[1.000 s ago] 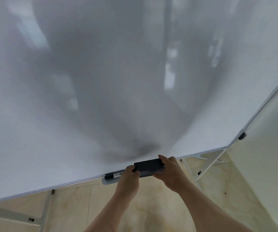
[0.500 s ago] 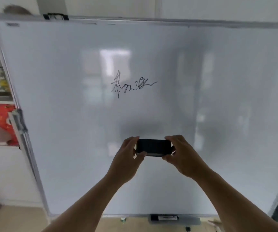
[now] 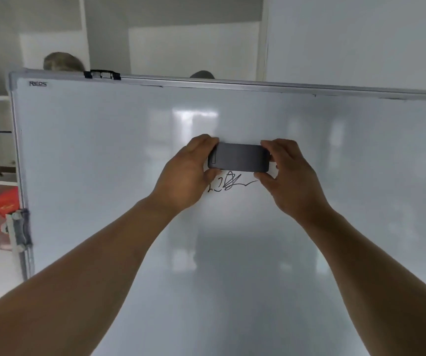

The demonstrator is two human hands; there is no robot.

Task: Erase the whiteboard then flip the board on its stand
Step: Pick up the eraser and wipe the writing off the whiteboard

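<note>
Soft, even indoor light; window glare streaks the glossy whiteboard point(image 3: 232, 253), with wide-angle bending and slight blur at the edges.

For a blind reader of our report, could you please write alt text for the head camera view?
Two bare hands, left hand and right hand, hold a dark eraser by its ends against a whiteboard, just above black handwriting. A black clip sits on the board's top edge.

Eraser point(image 3: 238, 158) against the whiteboard point(image 3: 104, 155), between left hand point(image 3: 185, 177) and right hand point(image 3: 290, 176); handwriting point(image 3: 231, 183) directly below eraser; clip point(image 3: 102, 74) on the board's top edge, left.
</note>
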